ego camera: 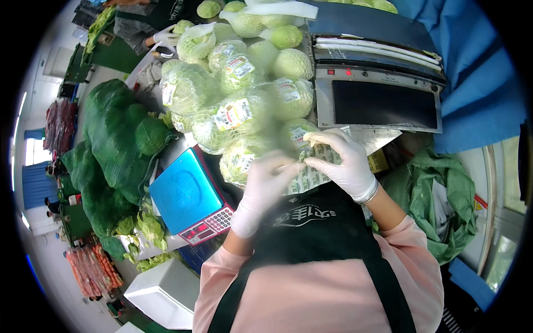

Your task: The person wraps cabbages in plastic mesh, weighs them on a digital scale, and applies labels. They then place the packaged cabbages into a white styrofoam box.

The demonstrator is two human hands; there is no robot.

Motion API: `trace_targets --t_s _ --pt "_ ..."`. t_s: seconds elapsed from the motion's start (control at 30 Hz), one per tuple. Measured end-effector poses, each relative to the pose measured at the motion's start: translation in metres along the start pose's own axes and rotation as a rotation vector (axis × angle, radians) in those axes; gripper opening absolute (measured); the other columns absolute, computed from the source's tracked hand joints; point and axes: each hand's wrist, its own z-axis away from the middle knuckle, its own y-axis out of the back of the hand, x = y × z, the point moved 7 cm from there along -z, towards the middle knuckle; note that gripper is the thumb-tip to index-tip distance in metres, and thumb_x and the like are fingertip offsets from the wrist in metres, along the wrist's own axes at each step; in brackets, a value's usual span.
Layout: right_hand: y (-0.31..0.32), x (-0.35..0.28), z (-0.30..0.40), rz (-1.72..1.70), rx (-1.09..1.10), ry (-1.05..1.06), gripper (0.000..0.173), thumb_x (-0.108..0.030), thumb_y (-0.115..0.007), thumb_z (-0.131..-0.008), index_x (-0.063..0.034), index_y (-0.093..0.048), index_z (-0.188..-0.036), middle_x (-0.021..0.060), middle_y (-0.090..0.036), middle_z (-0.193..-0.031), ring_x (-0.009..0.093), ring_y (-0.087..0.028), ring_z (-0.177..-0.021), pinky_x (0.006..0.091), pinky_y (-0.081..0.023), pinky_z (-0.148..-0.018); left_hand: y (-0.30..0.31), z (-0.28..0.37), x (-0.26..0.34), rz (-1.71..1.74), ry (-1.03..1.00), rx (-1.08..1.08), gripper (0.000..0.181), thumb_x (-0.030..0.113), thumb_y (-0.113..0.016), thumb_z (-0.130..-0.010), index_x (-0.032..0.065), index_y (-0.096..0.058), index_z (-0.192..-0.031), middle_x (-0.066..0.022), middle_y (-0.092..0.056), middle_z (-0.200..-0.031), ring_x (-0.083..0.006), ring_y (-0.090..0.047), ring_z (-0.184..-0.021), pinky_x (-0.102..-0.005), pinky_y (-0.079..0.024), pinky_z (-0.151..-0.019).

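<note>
Both my hands wear white gloves and meet low over the near end of the worktable. My right hand point(347, 162) holds a printed sheet of small labels point(312, 180), thumb and forefinger at its upper edge. My left hand point(268, 183), blurred, pinches at the same edge, its fingertips almost touching my right thumb. Part of the sheet is hidden behind the hands. Just beyond it sits a labelled cabbage point(297, 129) in clear film. Another wrapped cabbage point(235, 160) lies beyond my left hand. More cabbages in foam nets and film, several with labels point(233, 114), are piled behind.
A heat-sealing wrapping machine point(385, 104) with a lit red light stands right of the pile. A blue-topped scale point(185, 191) is at left, beside green net sacks point(125, 137). A co-worker's gloved hand point(166, 37) touches a cabbage at far left. A foam box point(166, 291) stands lower left.
</note>
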Motion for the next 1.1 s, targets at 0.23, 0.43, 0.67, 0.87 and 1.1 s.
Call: trace_targets --t_s 0.23,0.43,0.67,0.87,1.1 --pt "-0.014 0.003 -0.008 -0.055 -0.092 0.128 0.016 -0.003 -0.072 -0.073 -0.0049 -0.072 -0.089 0.0071 -0.065 -0.092 0.019 -0.061 -0.083 0.0288 -0.048 -0.075 0.011 0.003 -0.018 0.127 0.109 0.017 0.016 0.014 -0.068 -0.083 -0.0015 -0.065 -0.081 -0.0055 -0.058 -0.072 -0.0134 -0.053 -0.068 -0.0271 -0.042 -0.063" --pt "-0.028 -0.007 -0.011 -0.159 -0.110 0.252 0.015 0.000 -0.075 -0.070 -0.0025 -0.071 -0.084 0.0087 -0.067 -0.087 0.021 -0.062 -0.079 0.0300 -0.049 -0.072 0.028 0.016 -0.036 0.471 0.184 0.200 0.018 0.017 -0.060 -0.091 0.0004 -0.067 -0.089 0.0033 -0.060 -0.080 -0.0047 -0.049 -0.073 -0.0210 -0.040 -0.066" --pt "-0.066 0.020 -0.029 -0.746 -0.448 -0.419 0.010 0.000 -0.068 -0.080 0.0004 -0.068 -0.090 0.0045 -0.068 -0.089 0.009 -0.062 -0.083 0.0230 -0.049 -0.076 0.048 0.042 -0.065 0.613 0.362 0.294 0.018 0.014 -0.059 -0.091 -0.0005 -0.068 -0.096 0.0010 -0.065 -0.084 -0.0055 -0.055 -0.077 -0.0216 -0.044 -0.071" --pt "-0.110 0.000 -0.046 -0.870 -0.700 -0.525 0.011 0.000 -0.066 -0.082 -0.0003 -0.062 -0.091 0.0077 -0.065 -0.085 0.012 -0.063 -0.071 0.0232 -0.051 -0.064 0.071 0.077 -0.090 0.644 0.382 0.476 0.019 0.015 -0.058 -0.091 -0.0012 -0.068 -0.092 0.0020 -0.064 -0.080 -0.0044 -0.054 -0.073 -0.0206 -0.042 -0.065" --pt "-0.142 -0.034 -0.128 -0.372 -0.802 -0.370 0.016 -0.016 -0.069 -0.081 -0.0070 -0.063 -0.093 -0.0020 -0.060 -0.074 0.003 -0.052 -0.052 0.0161 -0.038 -0.046 0.094 0.122 -0.098 0.817 0.396 0.659 0.023 0.021 -0.057 -0.093 0.0008 -0.065 -0.085 0.0033 -0.059 -0.074 -0.0030 -0.050 -0.068 -0.0195 -0.039 -0.060"
